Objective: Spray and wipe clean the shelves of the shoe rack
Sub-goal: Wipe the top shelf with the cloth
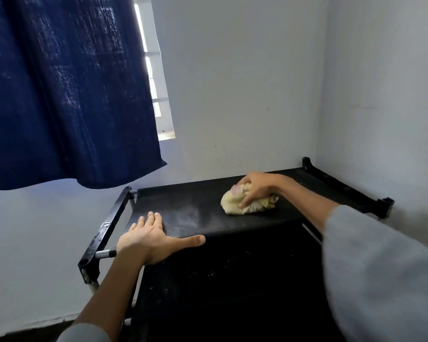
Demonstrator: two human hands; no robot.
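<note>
Wiping the top shelf (208,208), the right hand (255,191) clutches a bunched cloth (235,203); the left hand (146,233) lies flat, bracing. Dust specks remain; lower shelf (220,280) looks untouched.

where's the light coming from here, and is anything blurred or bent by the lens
Head view: daylight enters through the window strip beside the blue curtain, whose weave is motion-smeared; the wide lens bows the walls and rack frame; the right hand gripping the cloth is slightly soft; the left hand looks sharper.
</note>
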